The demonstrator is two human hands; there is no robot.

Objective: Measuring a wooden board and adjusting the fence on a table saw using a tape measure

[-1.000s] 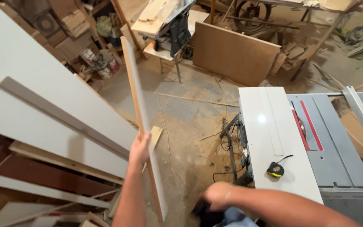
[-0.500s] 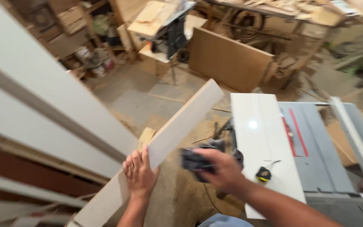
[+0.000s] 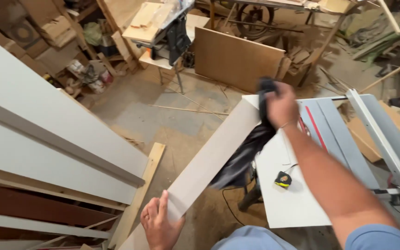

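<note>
Gripping a dark cloth [image 3: 246, 150], right hand [image 3: 281, 104] presses white board [image 3: 209, 162].

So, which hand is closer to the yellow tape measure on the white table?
The right hand. It is up beyond the tape measure, holding a dark cloth on the white board. The left hand holds the board's near end, farther away.

A woodworking shop. A table saw [image 3: 348, 139] stands at the right. Sawdust covers the floor [image 3: 181, 134], offcuts [image 3: 302, 58] piled at the top.
</note>
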